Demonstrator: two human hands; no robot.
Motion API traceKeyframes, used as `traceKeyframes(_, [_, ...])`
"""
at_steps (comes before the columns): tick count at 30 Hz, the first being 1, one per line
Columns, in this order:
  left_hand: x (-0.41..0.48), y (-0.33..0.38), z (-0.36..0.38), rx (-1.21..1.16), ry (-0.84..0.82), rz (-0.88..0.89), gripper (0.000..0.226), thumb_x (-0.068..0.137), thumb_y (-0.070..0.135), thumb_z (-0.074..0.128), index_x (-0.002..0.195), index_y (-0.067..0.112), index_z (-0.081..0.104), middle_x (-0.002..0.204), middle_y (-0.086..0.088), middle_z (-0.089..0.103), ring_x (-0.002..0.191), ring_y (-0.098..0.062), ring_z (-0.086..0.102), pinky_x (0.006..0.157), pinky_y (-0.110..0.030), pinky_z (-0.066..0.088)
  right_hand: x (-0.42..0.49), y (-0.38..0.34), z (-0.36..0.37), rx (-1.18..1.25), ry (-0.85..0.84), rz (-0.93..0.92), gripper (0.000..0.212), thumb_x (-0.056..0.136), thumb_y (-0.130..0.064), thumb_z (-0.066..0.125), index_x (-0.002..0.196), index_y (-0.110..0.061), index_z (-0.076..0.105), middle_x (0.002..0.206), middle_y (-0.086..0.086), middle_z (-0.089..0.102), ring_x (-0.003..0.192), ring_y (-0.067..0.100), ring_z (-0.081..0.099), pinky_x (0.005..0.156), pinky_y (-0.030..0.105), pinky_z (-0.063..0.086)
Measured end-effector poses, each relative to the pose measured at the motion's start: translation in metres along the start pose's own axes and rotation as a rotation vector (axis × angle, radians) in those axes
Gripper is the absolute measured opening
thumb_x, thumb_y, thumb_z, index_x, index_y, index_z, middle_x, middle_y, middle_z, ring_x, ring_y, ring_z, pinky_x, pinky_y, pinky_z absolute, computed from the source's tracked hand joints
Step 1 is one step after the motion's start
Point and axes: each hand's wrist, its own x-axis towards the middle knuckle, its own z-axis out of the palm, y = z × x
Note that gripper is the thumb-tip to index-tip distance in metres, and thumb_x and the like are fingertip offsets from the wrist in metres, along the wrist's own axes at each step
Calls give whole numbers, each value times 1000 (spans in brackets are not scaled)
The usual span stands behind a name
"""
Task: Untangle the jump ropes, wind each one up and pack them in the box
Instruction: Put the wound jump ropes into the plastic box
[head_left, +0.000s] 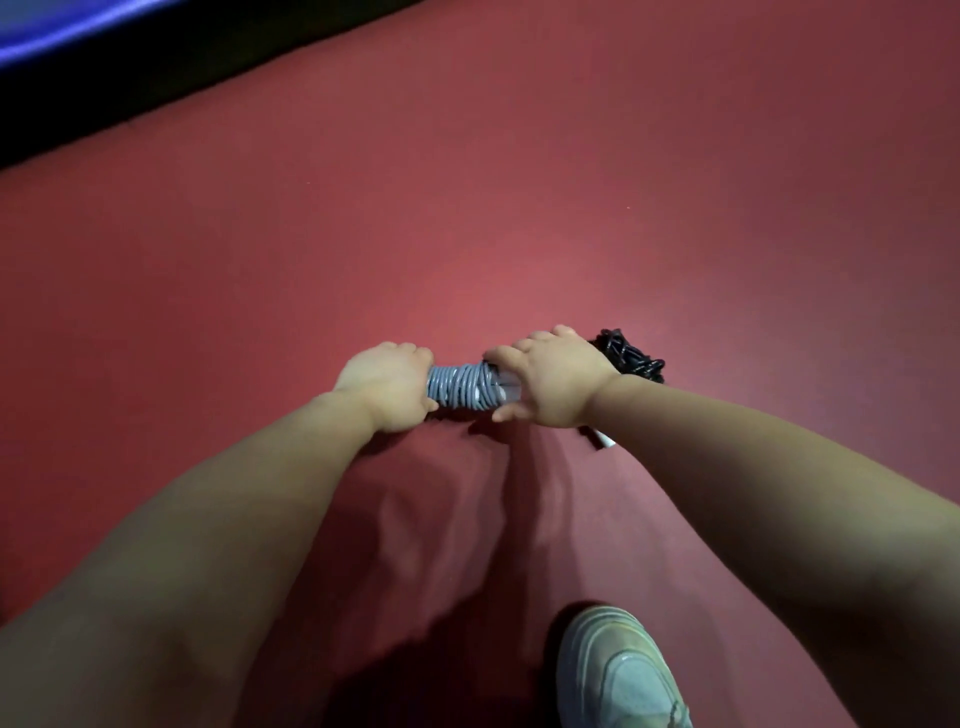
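**A:** How is the rope held?

**B:** The left hand (387, 384) has its fingers curled round one end of the grey plastic jump rope (462, 391), which is wound into a thick, tight coil. The right hand (553, 379) clasps the other end, thumb beneath and fingers bent over the top. The coil bridges the gap between the two hands, level, above the dull red floor (519, 182).

**A:** What could go wrong from here?

**B:** The free end, I think. I cannot see where the last turn is tucked. If the right hand lets go before that end is secured, the springy cord may loosen and the turns may slip off on that side.

**A:** And the other rope?

**B:** The glossy black jump rope (631, 356) lies bundled on the floor just beyond the right hand, apart from the grey one. A small white tip (605, 441) shows under the right wrist, but I cannot tell which rope it belongs to. A loosened grey loop dropping there could catch on the black bundle and tangle them again.

**A:** The box?

**B:** Not in view. Only a pale grey shoe (618, 670) shows at the bottom.
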Motion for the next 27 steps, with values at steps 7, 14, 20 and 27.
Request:
traceKeyframes(7, [-39, -62, -16, -18, 14, -85, 48, 84, 48, 60, 120, 17, 53, 121, -8, 58, 113, -29, 53, 93, -37, 46, 40, -62, -28, 51, 68, -49, 67, 84, -49, 60, 139, -20, 34, 129, 8, 52, 117, 29, 49, 94, 37, 37])
traceKeyframes(14, [-111, -135, -23, -74, 72, -166, 45, 84, 46, 59, 117, 16, 56, 116, -7, 58, 109, -28, 54, 91, -38, 46, 71, -137, -66, 33, 150, -202, 59, 85, -47, 59, 133, -18, 41, 119, 9, 58, 110, 31, 51, 92, 35, 39])
traceKeyframes(20, [-204, -227, -29, -119, 157, -293, 48, 86, 46, 59, 122, 14, 54, 115, -8, 56, 111, -28, 50, 95, -37, 42, 109, -240, -122, -19, 243, -376, 59, 85, -50, 57, 133, -20, 42, 119, 6, 59, 110, 28, 47, 94, 36, 37])
traceKeyframes(27, [-340, -342, 0, -239, 120, -426, 67, 75, 43, 75, 130, 15, 50, 123, -6, 55, 117, -24, 47, 102, -35, 37, 134, -407, -141, -18, 276, -551, 61, 88, -44, 55, 138, -15, 37, 126, 8, 55, 113, 30, 46, 96, 36, 36])
